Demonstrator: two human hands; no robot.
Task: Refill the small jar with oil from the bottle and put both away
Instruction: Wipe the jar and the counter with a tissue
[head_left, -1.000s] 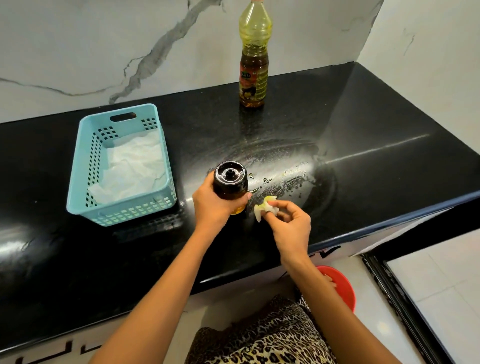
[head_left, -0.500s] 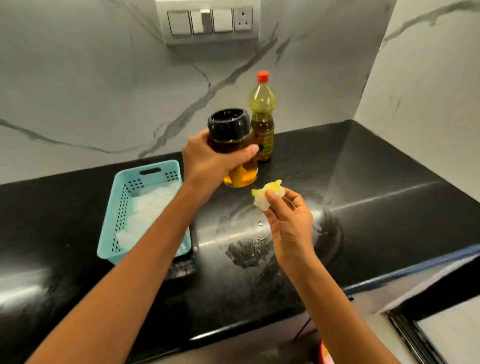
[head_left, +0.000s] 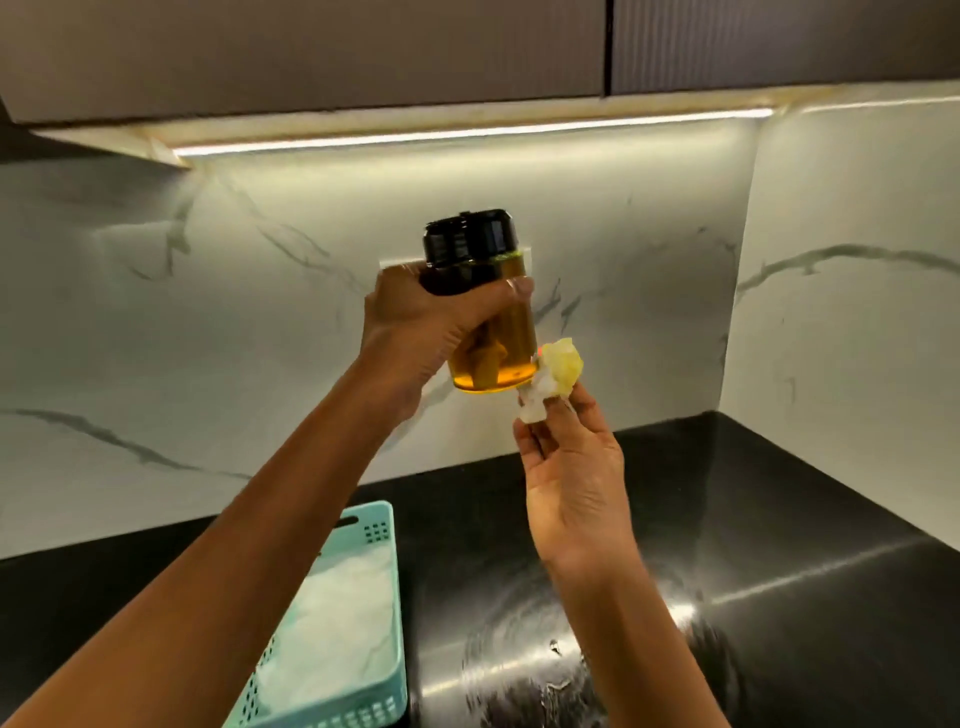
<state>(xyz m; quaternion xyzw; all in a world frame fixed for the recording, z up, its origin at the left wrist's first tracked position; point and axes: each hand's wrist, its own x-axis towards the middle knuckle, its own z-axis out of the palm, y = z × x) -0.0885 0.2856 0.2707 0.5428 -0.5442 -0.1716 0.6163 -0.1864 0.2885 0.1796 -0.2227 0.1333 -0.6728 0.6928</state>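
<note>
Centre frame, up against the marble backsplash (head_left: 156, 338), the left hand (head_left: 421, 332) holds the small jar (head_left: 511, 332) in the air, well clear of the counter (head_left: 779, 519). The jar stands roughly upright, tilted a little, w/ its black lid (head_left: 470, 239) on top and amber oil filling most of the glass. The left thumb lies across the front just below the lid. The other fingers curl round the back (some show as dark shapes through the oil).

Just right of the jar's btm edge, the right hand (head_left: 571, 483) points its fingers upward. They are pressed close together, and w/ the thumb their tips pinch a small wad of tissue (head_left: 558, 371). The wad is white at the base, stained yellow at the top, and it touches the jar's lower right rim.

Lower left, a teal basket (head_left: 397, 613) sits on the black counter w/ white paper (head_left: 337, 623) lying inside. Lower ctr, shiny wet smears (head_left: 519, 665) streak the counter surface. Across the top run dark cabinets (head_left: 311, 47), w/ a lit light strip (head_left: 467, 135) beneath them.
</note>
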